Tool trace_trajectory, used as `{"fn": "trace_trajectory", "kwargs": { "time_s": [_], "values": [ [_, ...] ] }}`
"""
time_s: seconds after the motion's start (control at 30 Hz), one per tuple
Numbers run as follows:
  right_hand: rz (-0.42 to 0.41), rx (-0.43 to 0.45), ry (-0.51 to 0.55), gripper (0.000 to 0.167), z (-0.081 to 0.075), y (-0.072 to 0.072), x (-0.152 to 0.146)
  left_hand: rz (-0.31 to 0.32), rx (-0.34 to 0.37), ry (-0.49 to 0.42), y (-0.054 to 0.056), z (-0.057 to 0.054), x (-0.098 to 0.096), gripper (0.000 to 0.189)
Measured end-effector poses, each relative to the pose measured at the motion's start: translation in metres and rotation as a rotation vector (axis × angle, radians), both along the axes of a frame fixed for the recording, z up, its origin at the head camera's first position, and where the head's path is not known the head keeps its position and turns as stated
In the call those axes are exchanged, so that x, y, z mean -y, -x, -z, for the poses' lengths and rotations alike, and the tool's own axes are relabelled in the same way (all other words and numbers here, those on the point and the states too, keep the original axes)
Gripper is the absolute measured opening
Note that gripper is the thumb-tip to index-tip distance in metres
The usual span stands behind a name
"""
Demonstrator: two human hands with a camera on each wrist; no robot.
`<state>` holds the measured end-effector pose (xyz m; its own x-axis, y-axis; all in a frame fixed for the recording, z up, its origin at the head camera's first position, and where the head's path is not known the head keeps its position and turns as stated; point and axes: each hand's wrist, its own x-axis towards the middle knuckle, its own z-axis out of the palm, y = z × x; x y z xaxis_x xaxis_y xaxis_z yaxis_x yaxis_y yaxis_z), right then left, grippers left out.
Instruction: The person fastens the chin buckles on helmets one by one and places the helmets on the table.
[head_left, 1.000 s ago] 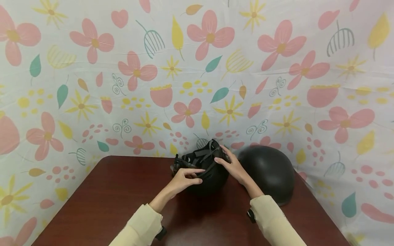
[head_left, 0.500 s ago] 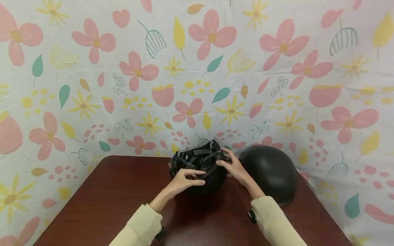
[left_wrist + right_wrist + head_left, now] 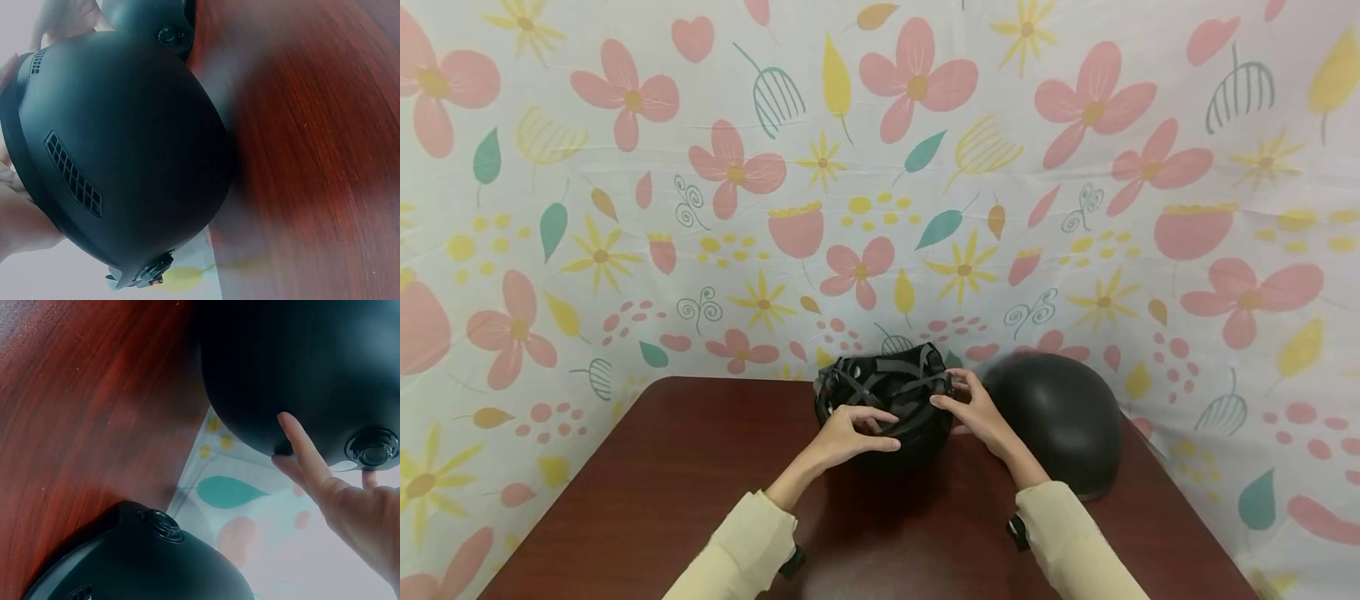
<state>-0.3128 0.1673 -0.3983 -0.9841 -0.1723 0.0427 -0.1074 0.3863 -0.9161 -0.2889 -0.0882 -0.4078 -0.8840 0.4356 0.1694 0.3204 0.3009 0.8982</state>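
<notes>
A black helmet (image 3: 917, 442) lies upside down on the table, its open side up, with dark straps (image 3: 895, 375) and padding showing inside. My left hand (image 3: 842, 435) holds its near rim, fingers reaching over the edge. On the other side my right hand (image 3: 983, 412) grips the helmet, thumb at the rim and fingers spread on the outer shell, close to a round knob (image 3: 374, 449). Vent grilles (image 3: 74, 175) mark the shell in the left wrist view. Part of the interior is hidden by my left hand.
A second black helmet (image 3: 1056, 425) rests dome up just right of my right hand. The dark red wooden table (image 3: 700, 467) ends at the back against a flower-patterned cloth (image 3: 737, 267).
The held helmet has turned and levelled, so more of its opening and straps shows. My right hand has slid slightly right and down along it; my left hand stays nearly in place.
</notes>
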Motion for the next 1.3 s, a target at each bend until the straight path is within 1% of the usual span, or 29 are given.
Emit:
{"fn": "trace_trajectory", "kwargs": {
  "time_s": [0.03,0.13,0.27,0.37,0.47,0.53,0.6,0.7,0.83,0.93,1.13,1.3],
  "values": [
    [-0.001,-0.005,0.001,0.071,0.001,0.000,0.000,-0.005,-0.007,0.000,0.000,0.000,0.000,0.037],
    [0.009,0.017,0.031,0.073,0.004,0.002,0.000,-0.017,-0.014,0.010,0.000,0.000,0.000,0.035],
    [0.028,0.025,0.027,0.074,0.008,0.002,-0.001,-0.026,-0.019,0.039,-0.004,-0.001,-0.001,0.031],
    [0.033,0.019,0.026,0.075,0.010,0.001,-0.001,-0.018,-0.024,0.046,-0.009,-0.005,-0.002,0.030],
    [0.027,0.018,0.034,0.075,0.009,0.000,-0.002,0.000,-0.030,0.046,-0.015,-0.013,-0.002,0.029],
    [0.021,0.023,0.040,0.075,0.009,-0.001,-0.002,0.008,-0.038,0.045,-0.017,-0.014,-0.002,0.029],
    [0.014,0.026,0.042,0.074,0.009,-0.002,-0.003,0.007,-0.048,0.046,-0.016,-0.012,-0.002,0.029],
    [0.010,0.027,0.044,0.073,0.009,-0.003,-0.004,0.001,-0.055,0.052,-0.010,-0.002,-0.001,0.030],
    [-0.001,0.028,0.054,0.072,0.010,-0.003,-0.004,0.011,-0.033,0.050,-0.004,0.008,0.001,0.029],
    [-0.013,0.032,0.058,0.071,0.011,-0.003,-0.005,0.027,-0.010,0.054,-0.002,0.010,0.002,0.030],
    [-0.037,0.049,0.049,0.072,0.010,-0.005,-0.008,0.061,0.002,0.077,-0.003,0.012,0.003,0.032],
    [-0.051,0.069,0.046,0.074,0.012,-0.003,-0.007,0.070,0.024,0.094,-0.005,0.012,0.007,0.033]
  ]
}}
